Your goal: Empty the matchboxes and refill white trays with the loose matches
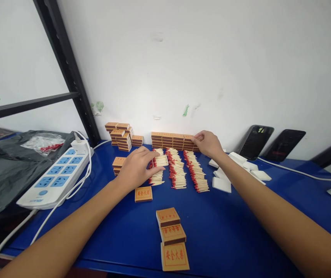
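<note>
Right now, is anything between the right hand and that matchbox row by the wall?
Nothing visible: the right hand seems to touch the matchbox row at its right end; loose matches lie in front of it.

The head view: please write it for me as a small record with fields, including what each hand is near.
left hand: over the left band of matches; exact grip unclear
right hand: fingers at the right end of the matchbox row
matches: three bands, red heads mostly leftward
near edge: three matchboxes
left side: power strip
right side: two dark phones, tilted, near the wall
surface: blue table
</note>
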{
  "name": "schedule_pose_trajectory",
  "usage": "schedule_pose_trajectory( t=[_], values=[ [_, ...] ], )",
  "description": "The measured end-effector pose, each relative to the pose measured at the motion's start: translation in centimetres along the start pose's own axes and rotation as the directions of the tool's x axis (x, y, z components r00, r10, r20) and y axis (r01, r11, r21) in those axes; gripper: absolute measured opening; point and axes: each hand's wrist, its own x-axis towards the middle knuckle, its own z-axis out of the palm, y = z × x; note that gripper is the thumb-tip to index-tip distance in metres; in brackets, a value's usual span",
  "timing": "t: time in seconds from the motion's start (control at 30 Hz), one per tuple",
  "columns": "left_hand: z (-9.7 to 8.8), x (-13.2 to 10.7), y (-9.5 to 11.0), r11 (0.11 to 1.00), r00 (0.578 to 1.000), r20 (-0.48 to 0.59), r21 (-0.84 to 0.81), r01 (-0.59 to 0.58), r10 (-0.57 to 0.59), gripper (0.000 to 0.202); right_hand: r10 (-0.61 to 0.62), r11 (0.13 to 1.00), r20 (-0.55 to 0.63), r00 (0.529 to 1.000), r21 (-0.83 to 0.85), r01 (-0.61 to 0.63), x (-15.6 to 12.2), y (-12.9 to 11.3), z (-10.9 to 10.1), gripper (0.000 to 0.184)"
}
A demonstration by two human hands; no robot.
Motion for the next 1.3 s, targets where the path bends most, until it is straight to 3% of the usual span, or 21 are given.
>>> schedule_pose_trajectory(
  t=[0.13,0.27,0.37,0.47,0.53,0.63,0.97,1.13,1.3],
  values=[
    [-0.1,0.0,0.0,1.000,1.000,-0.001,0.020,-0.003,0.003,0.036,-0.056,0.998,-0.009,0.998,0.014,0.056,-0.2,0.0,0.0,0.010],
    [0.0,0.0,0.0,0.999,1.000,0.020,0.031,-0.020,0.019,0.036,-0.192,0.980,-0.046,0.980,0.041,0.194,-1.2,-1.1,-0.1,0.012],
    [-0.1,0.1,-0.1,0.999,0.999,0.039,0.038,-0.027,0.025,0.038,-0.312,0.927,0.134,0.941,0.258,0.270,-3.0,-3.0,0.2,0.028],
    [-0.4,0.2,-0.3,0.997,0.998,0.063,0.075,-0.021,0.016,0.042,-0.373,0.858,0.361,0.854,0.484,0.171,-5.4,-5.1,0.8,0.045],
    [-0.7,0.3,-0.5,0.993,0.997,0.082,0.112,-0.020,0.011,0.042,-0.391,0.834,0.437,0.810,0.541,0.111,-6.8,-6.2,1.1,0.050],
    [-0.9,0.4,-0.7,0.990,0.994,0.110,0.139,-0.022,0.006,0.042,-0.404,0.823,0.477,0.781,0.562,0.082,-8.0,-7.0,1.2,0.054],
    [-0.5,0.4,-0.9,0.996,0.993,0.118,0.085,-0.016,0.005,0.048,-0.386,0.792,0.476,0.790,0.610,0.020,-7.9,-5.8,1.9,0.046],
    [-1.3,0.8,-0.1,0.992,0.998,-0.045,0.119,0.044,-0.039,0.038,-0.356,0.822,0.404,0.842,0.564,0.077,-7.8,-5.4,2.4,0.045],
    [-2.3,1.3,0.4,0.981,0.966,-0.233,0.133,0.144,-0.110,0.029,-0.369,0.848,0.330,0.869,0.501,0.170,-7.7,-5.0,3.1,0.037]
  ],
)
